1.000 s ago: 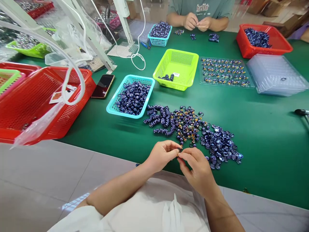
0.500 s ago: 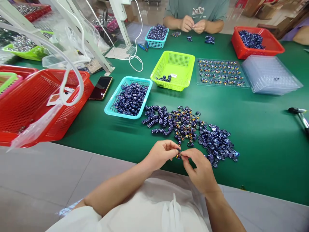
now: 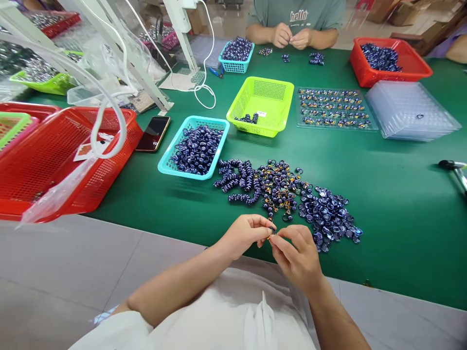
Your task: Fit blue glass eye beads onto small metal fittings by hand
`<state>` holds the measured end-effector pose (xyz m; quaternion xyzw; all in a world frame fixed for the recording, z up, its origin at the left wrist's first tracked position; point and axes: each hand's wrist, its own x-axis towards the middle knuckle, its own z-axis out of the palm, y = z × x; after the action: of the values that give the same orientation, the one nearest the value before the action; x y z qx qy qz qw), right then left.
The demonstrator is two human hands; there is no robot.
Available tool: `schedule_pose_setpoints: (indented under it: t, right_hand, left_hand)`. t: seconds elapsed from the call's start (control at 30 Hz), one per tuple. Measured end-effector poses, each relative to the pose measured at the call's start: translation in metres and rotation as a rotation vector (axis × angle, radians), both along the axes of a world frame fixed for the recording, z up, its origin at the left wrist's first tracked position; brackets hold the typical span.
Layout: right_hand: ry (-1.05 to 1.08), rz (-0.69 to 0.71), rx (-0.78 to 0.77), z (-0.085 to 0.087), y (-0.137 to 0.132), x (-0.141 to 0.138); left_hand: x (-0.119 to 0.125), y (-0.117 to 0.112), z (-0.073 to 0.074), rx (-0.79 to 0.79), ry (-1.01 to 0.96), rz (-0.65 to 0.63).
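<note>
My left hand (image 3: 245, 236) is closed, thumb and forefinger pinching a small dark ring-shaped piece (image 3: 273, 229) with a bit of orange on it. The fingertips of my right hand (image 3: 299, 256) are pinched against the same piece from the other side; fingers hide most of it. Just beyond lies a heap of dark rings with orange bits (image 3: 280, 187). To its right spreads a pile of shiny dark-blue caps (image 3: 330, 214), near my right hand. Stacked rows of dark-blue rings (image 3: 239, 176) lie to the left of the heap.
A light-blue basket (image 3: 164, 163) holds many dark pieces, beside a phone (image 3: 155, 132) and a red basket (image 3: 120, 160). Farther back are a green basket (image 3: 287, 104), a filled clear tray (image 3: 301, 121), stacked clear trays (image 3: 412, 109) and a red bin (image 3: 412, 63). A co-worker (image 3: 297, 24) sits opposite.
My right hand has shifted slightly left and its fingers have drawn closer together around the small piece. The piece is turned a little between my fingertips.
</note>
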<state>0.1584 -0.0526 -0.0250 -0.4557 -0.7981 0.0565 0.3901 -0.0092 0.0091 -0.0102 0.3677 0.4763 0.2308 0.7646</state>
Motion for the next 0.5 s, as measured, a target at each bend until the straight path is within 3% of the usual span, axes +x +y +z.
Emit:
schedule_pose_setpoints:
  t: [0.33,0.5]
  right_hand:
    - [-0.086,0.069,0.029,-0.0028,0.0017,0.0073]
    - [0.186,-0.070,-0.182,-0.0018,0.0009,0.0022]
  left_hand:
    - [-0.0022,0.0018,-0.0036,-0.108,-0.068,-0.008]
    - [-0.0033,-0.0009,-0.0010,-0.006,-0.070,0.019]
